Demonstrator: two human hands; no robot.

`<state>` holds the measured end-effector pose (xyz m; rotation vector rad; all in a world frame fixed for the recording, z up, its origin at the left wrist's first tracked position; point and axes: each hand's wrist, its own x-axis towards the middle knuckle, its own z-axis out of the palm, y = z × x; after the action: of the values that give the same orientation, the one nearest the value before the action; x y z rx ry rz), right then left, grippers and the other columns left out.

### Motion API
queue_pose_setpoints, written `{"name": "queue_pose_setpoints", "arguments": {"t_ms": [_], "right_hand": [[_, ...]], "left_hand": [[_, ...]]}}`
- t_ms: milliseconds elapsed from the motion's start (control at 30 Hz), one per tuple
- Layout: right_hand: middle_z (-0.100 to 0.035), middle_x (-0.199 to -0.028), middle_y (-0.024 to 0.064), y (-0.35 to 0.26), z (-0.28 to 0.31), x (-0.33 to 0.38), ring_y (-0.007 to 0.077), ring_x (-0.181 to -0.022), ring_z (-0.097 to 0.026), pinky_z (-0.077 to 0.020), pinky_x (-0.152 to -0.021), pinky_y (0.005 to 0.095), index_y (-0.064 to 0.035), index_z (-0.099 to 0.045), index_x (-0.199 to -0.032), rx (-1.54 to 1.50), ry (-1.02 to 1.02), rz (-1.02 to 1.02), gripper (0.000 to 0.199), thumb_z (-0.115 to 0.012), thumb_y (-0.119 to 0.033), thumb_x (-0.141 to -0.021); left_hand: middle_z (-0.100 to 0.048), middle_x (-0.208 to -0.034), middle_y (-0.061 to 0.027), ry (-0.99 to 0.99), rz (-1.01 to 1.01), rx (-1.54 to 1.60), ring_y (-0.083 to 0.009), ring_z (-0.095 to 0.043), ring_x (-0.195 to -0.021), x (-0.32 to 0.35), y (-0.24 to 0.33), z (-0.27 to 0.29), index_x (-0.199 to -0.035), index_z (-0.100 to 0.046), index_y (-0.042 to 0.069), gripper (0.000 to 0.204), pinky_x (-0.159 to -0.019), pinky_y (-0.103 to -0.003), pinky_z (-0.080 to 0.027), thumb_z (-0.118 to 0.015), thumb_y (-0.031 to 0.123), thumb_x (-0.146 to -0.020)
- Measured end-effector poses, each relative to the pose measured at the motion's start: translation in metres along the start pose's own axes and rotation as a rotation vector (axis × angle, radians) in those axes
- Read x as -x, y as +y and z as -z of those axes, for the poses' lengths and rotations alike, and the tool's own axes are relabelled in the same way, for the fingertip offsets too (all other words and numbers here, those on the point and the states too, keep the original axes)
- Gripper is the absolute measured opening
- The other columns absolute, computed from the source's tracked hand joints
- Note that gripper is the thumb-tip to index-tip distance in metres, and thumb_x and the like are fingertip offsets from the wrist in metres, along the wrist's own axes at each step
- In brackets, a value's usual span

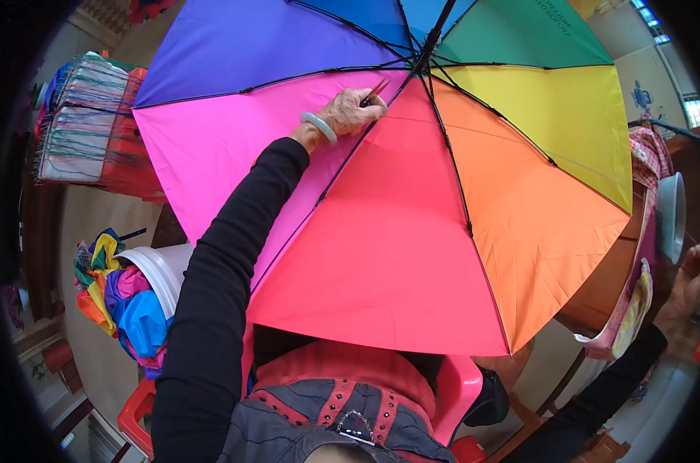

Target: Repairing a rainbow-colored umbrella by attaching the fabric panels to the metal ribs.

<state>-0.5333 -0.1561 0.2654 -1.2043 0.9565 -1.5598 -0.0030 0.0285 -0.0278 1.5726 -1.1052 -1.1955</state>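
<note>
An open rainbow umbrella (365, 231) fills the middle, its inner side with black ribs and the shaft (435, 35) facing me. My left hand (350, 112), a pale bangle on its wrist, is closed around a slim red-and-dark pointed tool (375, 92) beside the rib between the pink and red panels. From near that hand a thin thread (442, 125) runs right across the red, orange and yellow panels. My right hand (683, 287) is stretched out far right, somewhat blurred, fingertips pinched in line with the thread. Its end there is too fine to trace.
At left, a white-and-red block (87, 127) is hung with many cut threads. Below it a white bucket (164, 270) overflows with folded colourful fabric (141, 320). A pale basin (670, 216) and draped cloth (632, 309) are at right. Pink chair arms (459, 393) flank my lap.
</note>
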Motion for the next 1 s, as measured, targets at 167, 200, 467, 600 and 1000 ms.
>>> {"name": "queue_pose_setpoints", "arguments": {"t_ms": [167,200,467,600,1000], "right_hand": [[-0.06,-0.095,0.008,0.005,0.123,-0.034,0.0153,-0.084,-0.059,-0.0495,-0.077,0.0248,0.0004,-0.055,-0.107,0.132,-0.091,0.057,0.022,-0.052,-0.007,-0.086],[-0.06,-0.095,0.008,0.006,0.121,-0.03,0.0153,-0.084,-0.059,-0.0495,-0.077,0.0248,0.0004,-0.055,-0.107,0.133,-0.098,0.055,0.022,-0.052,-0.007,-0.086],[-0.061,-0.092,0.0086,-0.009,0.15,-0.03,0.0147,-0.084,-0.058,-0.051,-0.077,0.0253,0.0005,-0.055,-0.106,0.214,-0.015,0.038,0.022,-0.053,-0.007,-0.085],[-0.06,-0.091,0.0089,-0.03,0.186,-0.048,0.0142,-0.083,-0.058,-0.0517,-0.075,0.0254,0.0016,-0.055,-0.105,0.154,-0.132,0.133,0.021,-0.052,-0.007,-0.086],[-0.054,-0.077,0.0041,0.083,-0.103,0.094,0.0096,-0.06,-0.051,-0.043,-0.055,0.0216,-0.0027,-0.052,-0.098,0.938,-0.654,-0.076,0.019,-0.046,-0.019,-0.089]], "left_hand": [[-0.051,-0.065,0.0008,0.005,-0.302,-0.284,-0.0078,-0.047,-0.057,-0.01,-0.011,-0.005,-0.082,-0.058,0.003,0.013,-0.052,-0.024,-0.04,-0.06,0.015,-0.078],[-0.053,-0.068,-0.0027,0.042,-0.33,-0.324,-0.0123,-0.05,-0.061,-0.009,-0.013,-0.004,-0.08,-0.059,0.003,0.013,-0.057,-0.027,-0.042,-0.06,0.016,-0.077],[-0.053,-0.072,-0.0085,0.175,-0.474,-0.56,-0.0201,-0.053,-0.069,-0.012,-0.021,-0.014,-0.08,-0.058,0.005,0.011,-0.062,-0.031,-0.043,-0.062,0.014,-0.074],[-0.054,-0.072,-0.0085,0.208,-0.436,-0.597,-0.0211,-0.054,-0.07,-0.016,-0.02,-0.023,-0.08,-0.058,0.005,0.011,-0.064,-0.032,-0.044,-0.061,0.015,-0.074],[-0.056,-0.072,-0.0079,0.086,-0.006,-0.478,-0.0152,-0.052,-0.066,-0.005,0.016,0.015,-0.087,-0.058,-0.002,0.021,-0.059,-0.03,-0.042,-0.057,0.016,-0.075]]}}
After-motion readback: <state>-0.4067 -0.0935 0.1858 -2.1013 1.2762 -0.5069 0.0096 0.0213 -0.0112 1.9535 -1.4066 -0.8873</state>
